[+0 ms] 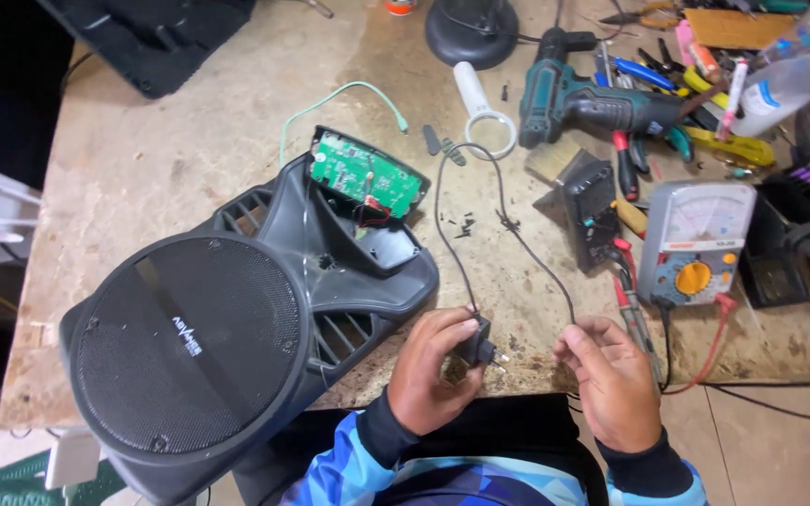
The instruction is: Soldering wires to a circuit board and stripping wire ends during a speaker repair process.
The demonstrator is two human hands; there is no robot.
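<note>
Black speaker cabinet [208, 347] lies on its back at table [171, 159] left edge, green circuit board [367, 173] exposed at its top. Left hand [428, 370] fingers clamped on small black plug adapter [478, 345], prongs pointing right. Thin black cable [508, 230] loops up from it, back down to right hand [611, 379], fingers pinching its end. Analog multimeter [696, 244] further right.
</note>
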